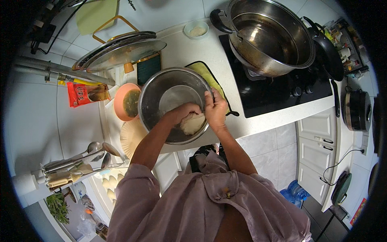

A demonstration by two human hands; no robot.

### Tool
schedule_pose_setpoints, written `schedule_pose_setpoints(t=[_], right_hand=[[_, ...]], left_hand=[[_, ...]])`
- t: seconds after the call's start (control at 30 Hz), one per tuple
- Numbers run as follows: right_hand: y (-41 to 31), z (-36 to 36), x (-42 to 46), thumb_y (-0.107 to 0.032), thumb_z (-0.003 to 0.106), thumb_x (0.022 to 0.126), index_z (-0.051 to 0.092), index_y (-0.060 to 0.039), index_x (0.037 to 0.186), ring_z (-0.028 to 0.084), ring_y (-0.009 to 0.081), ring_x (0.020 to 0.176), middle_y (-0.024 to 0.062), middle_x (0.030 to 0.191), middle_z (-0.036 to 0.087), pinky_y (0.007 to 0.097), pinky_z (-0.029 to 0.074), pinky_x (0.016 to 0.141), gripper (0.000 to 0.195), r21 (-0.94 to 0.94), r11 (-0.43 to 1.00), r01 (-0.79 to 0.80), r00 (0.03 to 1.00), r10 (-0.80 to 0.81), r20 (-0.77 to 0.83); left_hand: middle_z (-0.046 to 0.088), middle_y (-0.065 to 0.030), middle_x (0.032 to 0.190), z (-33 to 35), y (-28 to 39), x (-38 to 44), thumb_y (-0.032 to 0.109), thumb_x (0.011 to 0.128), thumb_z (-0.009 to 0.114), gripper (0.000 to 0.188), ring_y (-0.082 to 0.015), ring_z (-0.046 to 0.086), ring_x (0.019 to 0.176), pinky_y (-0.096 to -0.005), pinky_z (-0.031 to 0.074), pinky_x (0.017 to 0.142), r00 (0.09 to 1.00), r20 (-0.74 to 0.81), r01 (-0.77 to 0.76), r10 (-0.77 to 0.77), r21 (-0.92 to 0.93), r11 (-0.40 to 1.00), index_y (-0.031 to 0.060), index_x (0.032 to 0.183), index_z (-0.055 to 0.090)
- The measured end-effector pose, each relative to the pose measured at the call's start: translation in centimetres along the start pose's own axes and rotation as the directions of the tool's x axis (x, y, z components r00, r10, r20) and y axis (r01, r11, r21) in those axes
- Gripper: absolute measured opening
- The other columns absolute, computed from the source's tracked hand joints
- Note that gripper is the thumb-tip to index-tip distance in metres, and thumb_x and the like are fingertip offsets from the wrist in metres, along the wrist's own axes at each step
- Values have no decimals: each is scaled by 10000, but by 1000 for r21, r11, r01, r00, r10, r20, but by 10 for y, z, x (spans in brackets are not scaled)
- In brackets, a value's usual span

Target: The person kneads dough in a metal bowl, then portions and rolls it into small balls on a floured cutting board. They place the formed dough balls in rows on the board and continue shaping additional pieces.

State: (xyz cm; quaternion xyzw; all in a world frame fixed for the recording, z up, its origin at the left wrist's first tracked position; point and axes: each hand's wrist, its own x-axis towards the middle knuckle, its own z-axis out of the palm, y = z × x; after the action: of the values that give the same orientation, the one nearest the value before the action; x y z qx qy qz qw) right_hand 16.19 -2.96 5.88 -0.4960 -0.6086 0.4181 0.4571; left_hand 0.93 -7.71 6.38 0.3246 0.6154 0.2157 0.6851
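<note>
A wide stainless steel bowl [155, 87] sits on the counter, a piece of pale dough [193, 124] low in its right side. My left hand [186, 112] reaches inside with curled fingers at the upper edge of the dough; its fingertips are partly hidden. My right hand [216, 109] grips the bowl's right rim, thumb up and fingers over the edge. A yellow-green cloth with black edging [205, 71] lies partly beneath the bowl. Left of the bowl stand a pink-orange bowl of greenish liquid [131, 103] and a pale pleated round item [130, 134].
A large steel pot [272, 68] stands on the black cooktop [257, 104] at the right. Glass lids [121, 54] lean at the back left. A small bowl of pale contents [196, 30] is behind. Ladles [105, 160] stick out at the left.
</note>
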Motion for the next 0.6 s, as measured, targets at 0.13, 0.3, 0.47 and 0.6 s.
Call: schedule_pose_setpoints(t=[0.13, 0.3, 0.47, 0.6], right_hand=[[-6, 1, 11, -120, 631, 919, 655, 92, 1063, 686, 385, 765, 279, 880, 675, 392, 536, 687, 258, 1, 989, 149, 988, -149, -34], [-21, 4, 25, -84, 644, 894, 656, 84, 1075, 686, 369, 700, 260, 843, 676, 386, 540, 646, 247, -62, 977, 202, 969, -191, 158], [-19, 1, 23, -95, 644, 901, 654, 80, 1096, 698, 372, 739, 268, 861, 678, 382, 545, 661, 262, -38, 987, 154, 972, -144, 188], [3, 1, 28, -134, 646, 933, 644, 87, 1127, 690, 224, 749, 244, 888, 705, 325, 534, 699, 295, -100, 978, 183, 973, -166, 158]], left_hand=[[647, -5, 812, -11, 3, -32, 243, 825, 627, 206, -105, 558, 716, -268, 433, 674, 985, -174, -46, -9, -305, 951, 47, 860, 682], [627, -46, 712, -3, 25, -69, 208, 850, 602, 205, -123, 517, 666, -311, 440, 647, 935, -150, -298, 321, 157, 942, 23, 772, 644], [585, -131, 721, 1, 13, -87, 216, 853, 655, 214, -191, 552, 677, -347, 452, 681, 540, -23, -391, 841, 878, 276, 9, 803, 634], [609, -135, 762, -13, 14, -82, 279, 824, 733, 277, -208, 588, 696, -372, 481, 676, 633, -255, -160, 731, 881, 445, 15, 888, 682]])
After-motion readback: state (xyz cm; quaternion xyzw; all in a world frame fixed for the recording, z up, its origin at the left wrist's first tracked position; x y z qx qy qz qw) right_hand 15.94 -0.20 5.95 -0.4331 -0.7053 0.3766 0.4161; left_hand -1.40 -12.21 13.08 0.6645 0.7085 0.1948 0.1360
